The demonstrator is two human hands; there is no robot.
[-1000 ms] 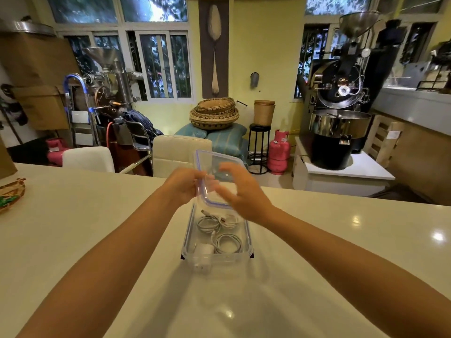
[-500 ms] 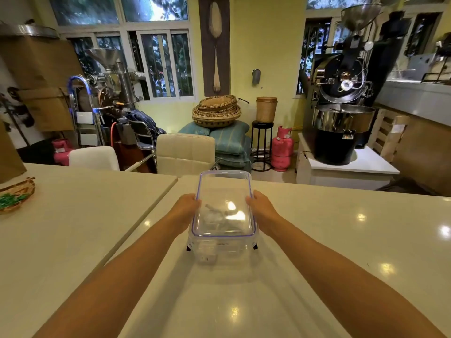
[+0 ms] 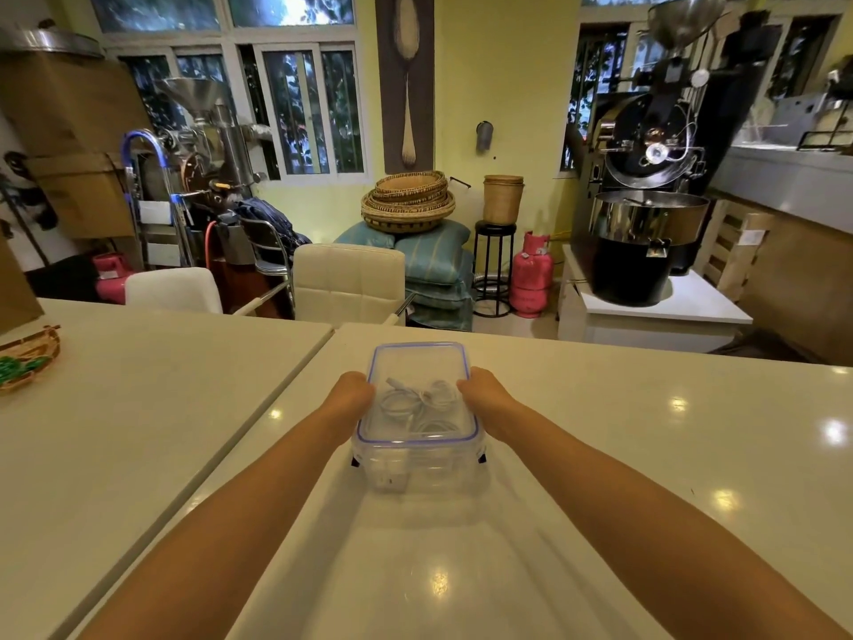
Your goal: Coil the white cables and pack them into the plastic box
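Both hands flanking plastic box.

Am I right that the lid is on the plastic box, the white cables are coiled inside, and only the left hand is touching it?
Not quite: in the head view both the left hand and the right hand press the lid of the plastic box. The white cables are inside.

Premises: small coffee-roasting workshop within a home.
Evidence: black drum roaster, second hopper machine, pink gas cylinder, stacked woven trays.
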